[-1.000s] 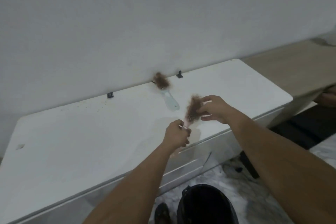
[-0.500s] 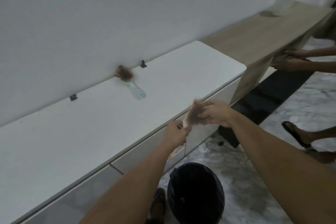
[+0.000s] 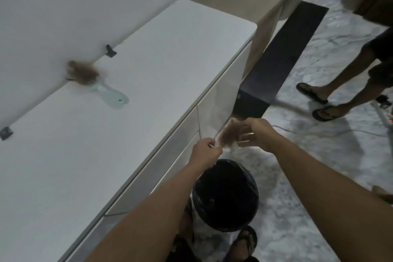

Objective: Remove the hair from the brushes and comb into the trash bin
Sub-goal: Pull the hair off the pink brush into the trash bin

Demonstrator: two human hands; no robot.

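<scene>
The person's left hand (image 3: 205,151) is curled tight around the handle of a small brush (image 3: 221,141) and holds it up in the air, past the front edge of the white cabinet (image 3: 148,83). The brush is blurry, so its shape is hard to make out. A clump of brown hair (image 3: 228,135) sits on the brush. The right hand (image 3: 256,136) is just beside it, and its fingers (image 3: 244,134) are bent in and touching the hair; it looks like they pinch it, but the blur makes that hard to be sure of. Both hands are above the floor, and the trash bin (image 3: 225,195) stands on the floor below them, a bit nearer to the person. The bin is round and has a black bag inside. A second brush (image 3: 100,87) lies on top of the cabinet, close to the wall. It has a pale see-through handle, and a big tuft of brown hair (image 3: 81,72) covers its head. Two small dark clips (image 3: 110,51) sit where the cabinet meets the wall. Off to the right, another person's legs (image 3: 344,83) in dark sandals stand on the marble floor (image 3: 319,155).
</scene>
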